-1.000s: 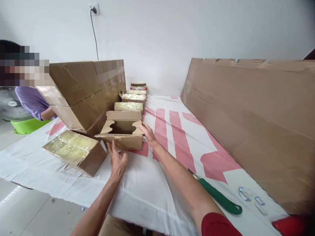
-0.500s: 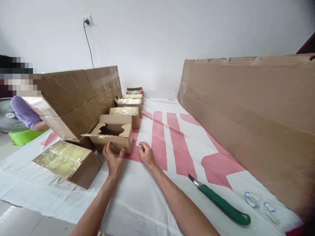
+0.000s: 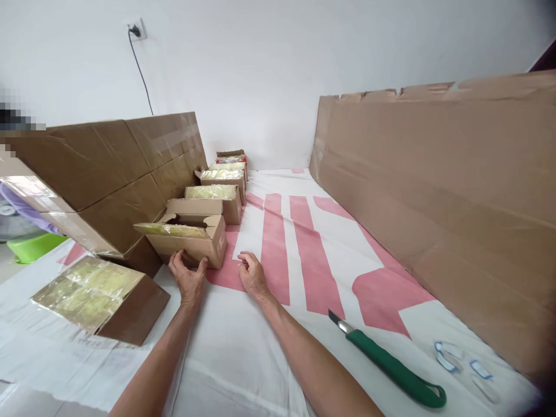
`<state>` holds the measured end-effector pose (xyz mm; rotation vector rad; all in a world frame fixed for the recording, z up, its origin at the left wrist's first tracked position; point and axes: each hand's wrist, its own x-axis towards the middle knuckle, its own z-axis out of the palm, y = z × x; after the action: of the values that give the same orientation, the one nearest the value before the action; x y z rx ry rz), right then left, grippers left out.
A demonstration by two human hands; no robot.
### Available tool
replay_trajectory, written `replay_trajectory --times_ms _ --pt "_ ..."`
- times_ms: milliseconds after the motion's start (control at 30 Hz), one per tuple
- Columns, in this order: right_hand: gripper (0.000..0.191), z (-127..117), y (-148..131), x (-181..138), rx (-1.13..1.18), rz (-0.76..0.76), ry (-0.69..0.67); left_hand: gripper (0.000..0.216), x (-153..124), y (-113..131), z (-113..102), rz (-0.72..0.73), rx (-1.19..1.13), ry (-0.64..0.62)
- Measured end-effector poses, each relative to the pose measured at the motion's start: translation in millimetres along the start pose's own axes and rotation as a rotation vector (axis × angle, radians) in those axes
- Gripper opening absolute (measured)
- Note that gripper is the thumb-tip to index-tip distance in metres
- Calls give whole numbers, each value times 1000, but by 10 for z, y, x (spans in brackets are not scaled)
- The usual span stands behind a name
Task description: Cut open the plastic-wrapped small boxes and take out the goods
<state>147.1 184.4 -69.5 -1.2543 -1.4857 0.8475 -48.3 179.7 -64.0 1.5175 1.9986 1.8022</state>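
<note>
A small open cardboard box [image 3: 191, 237] stands nearest in a row of similar boxes [image 3: 219, 191] that runs toward the wall. Yellowish wrapped contents show in its top. My left hand [image 3: 186, 278] presses against the box's front lower face, fingers spread. My right hand [image 3: 251, 274] rests on the white-and-pink table cover [image 3: 278, 324] just right of the box, fingers loosely curled, holding nothing that I can see.
A tape-topped box [image 3: 99, 298] lies at the left. Large taped cartons [image 3: 108, 174] lean behind the row. A tall cardboard sheet [image 3: 434, 197] stands along the right. A green-handled utility knife [image 3: 386, 362] and small clips [image 3: 460, 359] lie at the right front. A person in purple [image 3: 26, 202] is at far left.
My right hand left the box's right flap and came down onto the cover. My left hand moved forward against the box's front. The box's flaps now lie lower over its opening.
</note>
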Motion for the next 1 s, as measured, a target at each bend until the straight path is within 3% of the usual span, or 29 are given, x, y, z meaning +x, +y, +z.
replay_trajectory --times_ms 133,233,267,300,333,400,467,533,600,633,733,833,900,1000 --pt "29 -9 -32 26 -19 8 -4 66 -328 278 -232 40 12 -109" --pt "26 -13 -40 68 -39 5 -27 44 -686 620 -744 161 -7 -306" --pt "25 -14 -42 84 -46 1 -34 36 -753 742 -969 285 -31 -449" --pt "24 -17 -48 95 -52 -5 -39 31 -769 848 -1214 382 -40 -497" --pt "22 -22 -59 97 -59 -13 -42 27 -727 925 -1469 445 -41 -405" --pt "19 -30 -107 58 -73 -36 -43 24 -465 944 -1975 448 -15 -56" --pt "18 0 -198 -45 -83 -64 -45 26 -35 755 -2389 288 60 231" --pt "19 121 -331 -187 -83 -90 -79 35 423 419 -2633 26 102 349" --pt "20 359 -498 -320 -61 -111 -157 42 775 62 -2694 -259 87 340" --pt "23 514 -591 -370 -42 -120 -205 41 887 -88 -2672 -324 79 322" --pt "41 1014 -879 -427 29 -126 -324 27 979 -344 -2541 -416 62 248" --pt "51 1334 -1085 -418 98 -118 -392 25 830 -345 -2511 -460 84 198" --pt "54 1336 -1123 -447 136 -117 -408 30 653 -266 -2576 -468 98 158" --pt "62 1000 -1027 -605 177 -102 -387 41 302 -78 -2689 -450 74 54"
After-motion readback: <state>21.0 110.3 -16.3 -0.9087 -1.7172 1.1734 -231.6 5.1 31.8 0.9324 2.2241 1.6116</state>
